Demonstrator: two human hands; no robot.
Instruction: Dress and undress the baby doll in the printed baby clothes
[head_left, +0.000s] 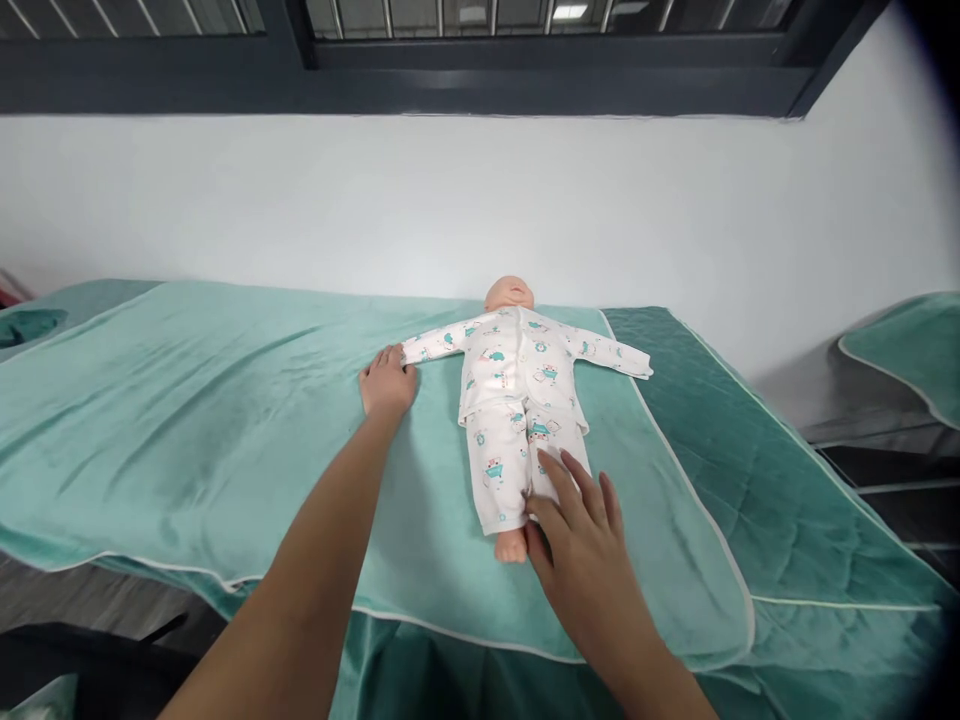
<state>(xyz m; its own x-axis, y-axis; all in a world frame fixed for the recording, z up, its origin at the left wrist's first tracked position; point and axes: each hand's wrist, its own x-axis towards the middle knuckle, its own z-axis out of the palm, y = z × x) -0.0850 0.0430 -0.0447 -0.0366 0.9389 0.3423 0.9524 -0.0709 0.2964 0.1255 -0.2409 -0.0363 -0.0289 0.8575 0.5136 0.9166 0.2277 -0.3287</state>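
A baby doll (pixel 510 292) lies on its back, head toward the wall, in a white printed long-sleeved top (pixel 495 365) and matching trousers (pixel 496 465). Its sleeves stretch out to both sides. One bare foot (pixel 511 546) shows below the trouser leg on the left; the other foot is hidden behind my right hand. My left hand (pixel 388 380) rests palm down on the blanket, fingers extended, touching the end of the left-side sleeve (pixel 435 343). Over the lower trouser leg on the right is my right hand (pixel 581 530), fingers spread and lightly touching the cloth.
A light green blanket (pixel 225 420) with pale edging lies under the doll, over a darker green quilted cover (pixel 787 500). Behind the bed stands a white wall (pixel 375 200) below a dark-framed barred window (pixel 525 75). Another green-covered surface (pixel 915 345) is at the right.
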